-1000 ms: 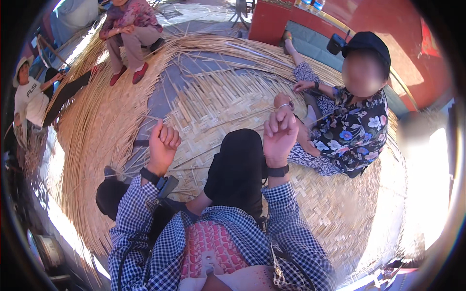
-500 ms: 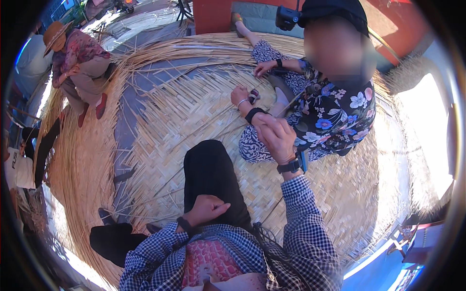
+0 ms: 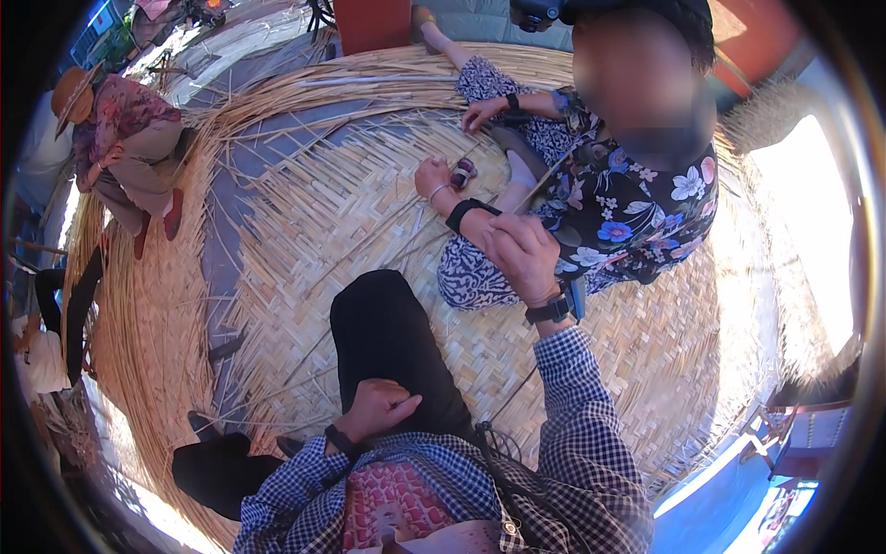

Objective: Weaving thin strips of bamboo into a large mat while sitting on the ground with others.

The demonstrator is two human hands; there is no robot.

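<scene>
My right hand, with a black watch on its wrist, is closed in front of a seated person's forearm, beside a black band worn there. Whether it touches that arm, or what its fingers hold, I cannot make out. Over my black-trousered thigh, my left hand is curled loosely with the thumb along the fingers; nothing shows in it. A large woven mat of pale split strips spreads beneath us, its far and left edges loose and unwoven.
The person in a floral top sits on the mat, a small dark bundle by their hand. Another person in a brown hat sits at the far left. Long loose strips lie along the far side. A blue surface lies at lower right.
The view has shifted slightly, so most of the scene sits a little further left. My two hands keep nearly the same poses.
</scene>
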